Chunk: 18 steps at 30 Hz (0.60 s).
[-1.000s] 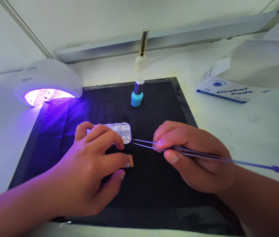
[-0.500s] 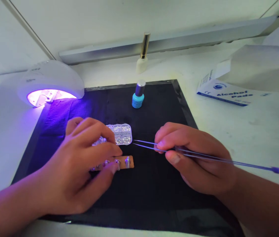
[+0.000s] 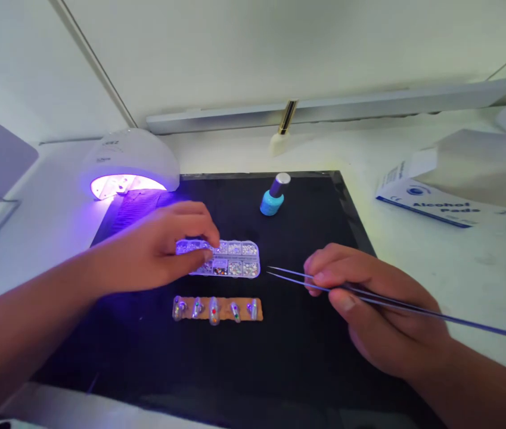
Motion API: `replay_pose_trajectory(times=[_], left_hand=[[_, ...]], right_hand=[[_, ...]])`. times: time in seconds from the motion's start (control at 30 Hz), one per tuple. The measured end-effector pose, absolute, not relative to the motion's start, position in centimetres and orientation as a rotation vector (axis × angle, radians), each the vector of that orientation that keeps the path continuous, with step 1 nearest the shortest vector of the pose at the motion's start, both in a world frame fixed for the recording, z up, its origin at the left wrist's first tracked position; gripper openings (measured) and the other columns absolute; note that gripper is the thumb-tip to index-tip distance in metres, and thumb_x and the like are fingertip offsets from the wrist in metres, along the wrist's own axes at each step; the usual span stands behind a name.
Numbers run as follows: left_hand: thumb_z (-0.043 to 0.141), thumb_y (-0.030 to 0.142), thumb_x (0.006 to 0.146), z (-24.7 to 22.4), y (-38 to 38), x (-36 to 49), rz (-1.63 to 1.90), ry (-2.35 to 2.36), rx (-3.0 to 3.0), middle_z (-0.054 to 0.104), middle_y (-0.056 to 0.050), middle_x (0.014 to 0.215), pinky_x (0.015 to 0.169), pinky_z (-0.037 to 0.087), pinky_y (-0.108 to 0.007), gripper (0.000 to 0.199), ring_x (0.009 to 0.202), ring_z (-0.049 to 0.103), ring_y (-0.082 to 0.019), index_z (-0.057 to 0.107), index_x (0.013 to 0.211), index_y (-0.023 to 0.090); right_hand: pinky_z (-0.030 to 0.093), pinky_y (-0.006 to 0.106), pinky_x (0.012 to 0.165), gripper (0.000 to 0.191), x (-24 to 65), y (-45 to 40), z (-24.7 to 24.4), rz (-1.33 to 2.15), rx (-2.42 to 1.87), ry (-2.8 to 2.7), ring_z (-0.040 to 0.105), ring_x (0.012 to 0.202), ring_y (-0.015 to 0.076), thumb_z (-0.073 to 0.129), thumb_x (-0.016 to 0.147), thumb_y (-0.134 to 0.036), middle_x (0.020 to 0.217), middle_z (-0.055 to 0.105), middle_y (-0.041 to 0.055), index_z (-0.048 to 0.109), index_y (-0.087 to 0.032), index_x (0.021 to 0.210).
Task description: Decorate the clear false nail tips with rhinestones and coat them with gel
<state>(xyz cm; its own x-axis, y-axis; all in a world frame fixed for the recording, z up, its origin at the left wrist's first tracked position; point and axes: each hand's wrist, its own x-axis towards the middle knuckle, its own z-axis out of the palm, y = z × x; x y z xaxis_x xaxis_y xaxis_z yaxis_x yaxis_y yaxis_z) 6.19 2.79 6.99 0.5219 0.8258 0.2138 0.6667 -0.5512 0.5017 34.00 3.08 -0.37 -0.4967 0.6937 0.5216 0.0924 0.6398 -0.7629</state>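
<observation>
A clear compartment case of rhinestones [image 3: 247, 262] lies on the black mat. Over its left half is my left hand [image 3: 185, 241], thumb and index fingertips a little apart at the case's top; the curled fingers and the hand cover part of it. My right hand [image 3: 360, 298] grips long metal tweezers [image 3: 292, 279], whose two tips are spread just right of the case, with nothing seen between them. In front of the case lies a tan strip [image 3: 226, 308] bearing several silvery nail tips [image 3: 214, 311] with coloured stones, untouched by either hand.
A white lamp [image 3: 136, 158] glows purple at the back left. A blue nail polish bottle [image 3: 272, 202] stands on the mat [image 3: 306, 232], and a cream bottle with a dark and gold cap [image 3: 279, 143] behind it. An open alcohol pads box [image 3: 440, 208] sits at right.
My left hand has left the nail strip and moved back onto the rhinestone case, uncovering the strip. My right hand keeps the tweezers beside the case. The whole view has shifted.
</observation>
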Motion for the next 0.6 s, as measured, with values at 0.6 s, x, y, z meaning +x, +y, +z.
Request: replay_pose_trajectory(times=[0.6], left_hand=[[0.058,0.018,0.091,-0.5,6.8,5.3,0.664,0.799,2.267,0.069,-0.004,0.082,0.075,0.045,-0.029,0.009,0.081,0.057,-0.015,0.066,0.094,0.014]], right_hand=[[0.053,0.037,0.075,0.021,34.3,2.5,-1.2,0.813,-0.717,-1.802,0.063,0.077,0.0178,0.06,0.092,-0.021,0.089,0.066,0.0029,0.07,-0.029,0.108]])
